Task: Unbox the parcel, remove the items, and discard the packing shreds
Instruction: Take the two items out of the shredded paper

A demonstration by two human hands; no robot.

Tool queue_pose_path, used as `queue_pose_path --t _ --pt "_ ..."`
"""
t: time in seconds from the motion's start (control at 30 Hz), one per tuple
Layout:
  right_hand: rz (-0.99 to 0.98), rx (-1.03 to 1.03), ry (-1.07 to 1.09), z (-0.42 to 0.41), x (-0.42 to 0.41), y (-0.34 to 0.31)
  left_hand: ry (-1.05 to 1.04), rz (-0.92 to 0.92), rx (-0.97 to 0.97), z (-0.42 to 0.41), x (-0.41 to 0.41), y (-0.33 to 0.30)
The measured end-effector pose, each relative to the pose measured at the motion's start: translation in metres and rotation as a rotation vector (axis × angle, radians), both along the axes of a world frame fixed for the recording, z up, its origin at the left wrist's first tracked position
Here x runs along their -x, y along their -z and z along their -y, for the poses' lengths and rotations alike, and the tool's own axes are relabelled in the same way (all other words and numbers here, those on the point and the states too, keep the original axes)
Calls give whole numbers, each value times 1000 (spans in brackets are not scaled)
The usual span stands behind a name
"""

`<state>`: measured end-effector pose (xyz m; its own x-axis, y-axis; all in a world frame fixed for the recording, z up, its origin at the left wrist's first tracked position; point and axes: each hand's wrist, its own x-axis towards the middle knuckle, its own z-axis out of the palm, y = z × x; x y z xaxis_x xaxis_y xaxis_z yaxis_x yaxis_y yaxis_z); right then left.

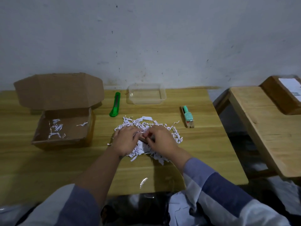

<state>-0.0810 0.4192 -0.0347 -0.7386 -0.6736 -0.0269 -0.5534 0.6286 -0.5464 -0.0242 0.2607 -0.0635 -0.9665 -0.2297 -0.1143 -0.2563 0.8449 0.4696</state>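
The opened cardboard box (62, 126) sits at the left of the table, lid folded back, with a few white shreds left inside. A heap of white paper shreds (146, 126) lies in the middle of the table. My left hand (126, 141) and my right hand (160, 139) are both down in the heap, fingers pinched together around a small brownish item (144, 139) that is mostly hidden by fingers and shreds. A mint-green bottle on a small brown pack (187, 115) lies to the right of the heap.
A green utility knife (115, 104) lies behind the heap, and a clear plastic tray (146, 93) stands at the back by the wall. A second wooden table (267, 128) with another box (283, 93) is at the right, across a gap. Dark bags lie below the front edge.
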Motion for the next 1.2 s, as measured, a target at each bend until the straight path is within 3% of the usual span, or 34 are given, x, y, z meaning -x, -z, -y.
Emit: queue_pose_path --t 0.3,0.43,0.63,0.8,0.87,0.97,1.1,1.2 --pt "-147 -386 -3 0 5 3 12 42 17 5 -8 9" --pt "-194 -375 38 9 3 -1 29 56 26 4 -8 6" --pt "74 -138 196 -4 21 -16 44 86 42 4 -7 4" --pt "428 249 309 -3 36 -35 5 136 105 -5 -6 -7" --pt "492 405 343 -1 39 -43 -35 68 91 -10 -5 -14" --pt "503 520 412 3 41 -48 -51 -99 -45 -21 0 -31" --pt "520 589 545 13 40 -46 -108 -183 -175 -33 10 -45" --pt "688 641 516 13 44 -45 -176 -187 -517 -38 15 -48"
